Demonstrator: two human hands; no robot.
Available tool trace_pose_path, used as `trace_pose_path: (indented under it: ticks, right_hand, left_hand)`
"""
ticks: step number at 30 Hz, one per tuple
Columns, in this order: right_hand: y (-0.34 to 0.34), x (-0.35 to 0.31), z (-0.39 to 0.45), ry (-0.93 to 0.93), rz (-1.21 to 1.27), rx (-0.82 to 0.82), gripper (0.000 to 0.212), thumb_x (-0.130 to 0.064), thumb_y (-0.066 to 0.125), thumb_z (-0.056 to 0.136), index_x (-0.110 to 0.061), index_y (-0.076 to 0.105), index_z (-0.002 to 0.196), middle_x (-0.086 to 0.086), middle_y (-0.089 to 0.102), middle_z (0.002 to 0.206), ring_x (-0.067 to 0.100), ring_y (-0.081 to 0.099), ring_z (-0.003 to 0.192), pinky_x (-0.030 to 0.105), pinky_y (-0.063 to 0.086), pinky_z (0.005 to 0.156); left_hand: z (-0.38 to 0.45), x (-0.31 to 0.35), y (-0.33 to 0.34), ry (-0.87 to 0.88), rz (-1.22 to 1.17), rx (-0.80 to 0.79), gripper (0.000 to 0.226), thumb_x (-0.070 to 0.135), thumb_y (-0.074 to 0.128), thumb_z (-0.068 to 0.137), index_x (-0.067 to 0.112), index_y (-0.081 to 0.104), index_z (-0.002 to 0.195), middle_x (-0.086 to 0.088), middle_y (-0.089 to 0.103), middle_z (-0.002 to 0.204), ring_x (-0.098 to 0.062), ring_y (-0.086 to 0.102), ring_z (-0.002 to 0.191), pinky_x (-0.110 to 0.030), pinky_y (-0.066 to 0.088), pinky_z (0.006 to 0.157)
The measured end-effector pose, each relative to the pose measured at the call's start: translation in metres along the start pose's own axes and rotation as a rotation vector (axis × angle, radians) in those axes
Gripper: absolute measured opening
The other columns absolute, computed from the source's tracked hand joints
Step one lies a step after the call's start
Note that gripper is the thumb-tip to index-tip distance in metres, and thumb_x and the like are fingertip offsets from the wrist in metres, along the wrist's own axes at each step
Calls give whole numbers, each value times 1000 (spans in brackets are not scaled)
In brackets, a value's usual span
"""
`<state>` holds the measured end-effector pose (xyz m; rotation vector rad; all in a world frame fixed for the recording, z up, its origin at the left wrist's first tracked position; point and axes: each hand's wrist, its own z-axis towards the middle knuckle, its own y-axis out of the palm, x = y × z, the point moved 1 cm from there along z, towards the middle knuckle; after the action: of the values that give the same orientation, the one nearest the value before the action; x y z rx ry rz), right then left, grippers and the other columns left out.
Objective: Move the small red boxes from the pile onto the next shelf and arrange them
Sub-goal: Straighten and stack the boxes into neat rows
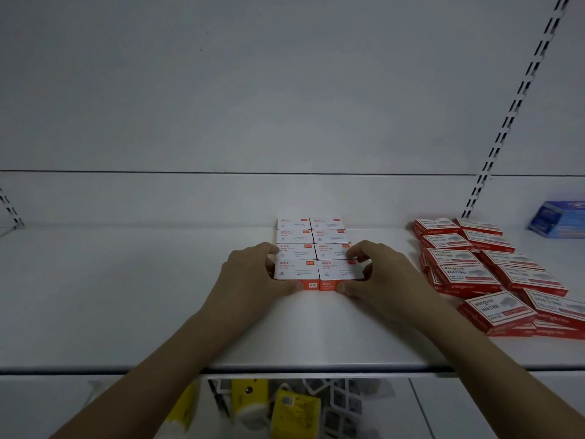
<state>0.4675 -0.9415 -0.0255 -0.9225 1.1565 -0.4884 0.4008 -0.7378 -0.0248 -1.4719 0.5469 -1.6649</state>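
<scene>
While both forearms are running off the bottom edge, the lower shelf's contents [285, 407] beneath them are showing only in part: yellow packets and white mesh, too dim to identify. Print on the box lids is too small to read fully.

Small red boxes [313, 251] counted: eight visible lids, sitting in two columns of four on the white shelf [126, 296]; whether another layer is lying beneath, cannot tell.

Left hand [253, 274] is cupping the near-left box, thumb on its front face, fingers curled round its outer side. Right hand [380, 274] is mirroring it on the near-right box. Both grips narrow, pressing the block between them.

Outboard of the right hand, well apart: red stapler boxes [487, 267], roughly a dozen, loosely stacked. Beyond those, blue boxes [560, 220], cut off by the frame edge.
</scene>
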Motion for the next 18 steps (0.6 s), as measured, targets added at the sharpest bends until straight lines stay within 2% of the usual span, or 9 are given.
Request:
trace_pose_path:
  ticks: [2, 4, 6, 8, 11, 14, 18]
  right_hand:
    - [-2, -2, 1, 0, -6, -24, 58, -40, 78, 76, -27, 51, 125, -6, 54, 127, 8, 54, 96, 18, 41, 72]
    - [-6, -5, 2, 7, -12, -67, 62, -41, 79, 74, -27, 49, 127, -6, 53, 126, 7, 55, 93, 19, 44, 75]
    - [-14, -7, 2, 23, -12, -85, 65, -45, 77, 75, -28, 48, 131, -8, 52, 124, 8, 56, 95, 20, 44, 73]
    - [-25, -6, 1, 23, 14, -33, 58, -47, 72, 79, -27, 50, 129, -8, 53, 123, 10, 57, 99, 25, 48, 78]
    - [-45, 2, 3, 2, 31, 59, 43, -45, 66, 85, -26, 56, 123, -8, 58, 117, 11, 60, 97, 34, 54, 84]
    - [-71, 17, 11, -7, 111, 90, 30, -39, 66, 87, -25, 62, 113, -6, 63, 108, 12, 64, 88, 35, 57, 76]
    - [-107, 52, 20, 23, 174, 123, 18, -35, 65, 88, -25, 65, 103, -6, 67, 96, 15, 68, 80, 37, 58, 76]
  left_hand:
    - [2, 2, -4, 11, 14, -75, 68, 45, 78, 73, 22, 51, 131, 20, 61, 95, 4, 54, 73, -5, 37, 59]
    - [7, 8, -11, 37, 102, -147, 77, 53, 73, 73, 21, 44, 137, 19, 59, 101, 3, 52, 81, -6, 33, 60]
    - [14, 17, -18, 68, 226, -124, 87, 64, 66, 72, 19, 39, 141, 7, 58, 123, -9, 53, 100, -17, 42, 75]
    - [24, 30, -20, 98, 257, -65, 89, 70, 59, 72, 18, 38, 141, 0, 56, 129, -17, 52, 111, -33, 47, 90]
    - [31, 54, -12, 137, 152, -61, 83, 66, 56, 78, 21, 36, 144, 3, 55, 132, -17, 52, 116, -39, 45, 98]
    - [32, 85, 4, 185, 42, -103, 67, 60, 57, 83, 25, 46, 138, 7, 60, 123, -10, 56, 107, -33, 47, 95]
    - [45, 127, 34, 173, -47, -151, 50, 49, 64, 85, 21, 60, 126, 8, 65, 111, -8, 61, 99, -28, 52, 87]
